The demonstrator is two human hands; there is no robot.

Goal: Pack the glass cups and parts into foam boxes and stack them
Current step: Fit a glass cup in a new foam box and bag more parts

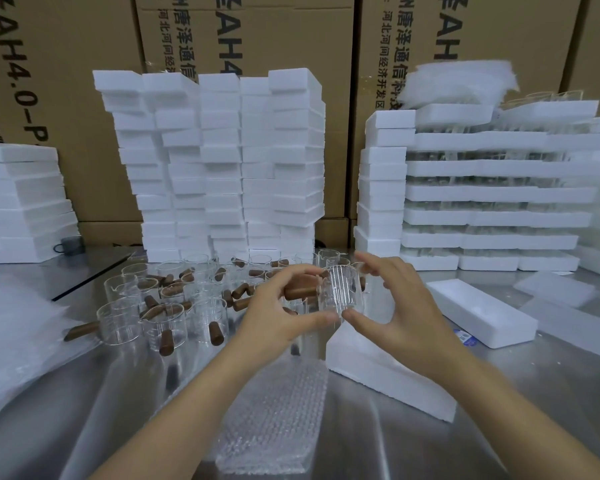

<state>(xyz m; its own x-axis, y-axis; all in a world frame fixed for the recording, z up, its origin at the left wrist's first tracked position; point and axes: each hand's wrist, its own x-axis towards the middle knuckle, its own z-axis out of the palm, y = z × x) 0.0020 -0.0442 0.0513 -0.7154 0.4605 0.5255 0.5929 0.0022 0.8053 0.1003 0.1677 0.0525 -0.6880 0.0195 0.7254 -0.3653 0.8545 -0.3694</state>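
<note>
Cardboard cartons (395, 36) are stacked as backdrop. Foam box stacks (222, 161) are ranged before them on a steel table (136, 393). An open foam box (482, 313) is laid at right, and a bubble wrap sheet (274, 417) is spread nearest. Wooden-handled glass cups (160, 320) are clustered left of centre. One ribbed cup (340, 289) is gripped above the table between the left hand (278, 306) and the right hand (402, 299), with fingers curled round it.

Both bare forearms (194, 393) reach forward and converge. The left hand (284, 306) pinches a ribbed clear glass cup (340, 289) between thumb and curled fingers; the right hand (400, 306) curves round its other side, thumb under its base.
</note>
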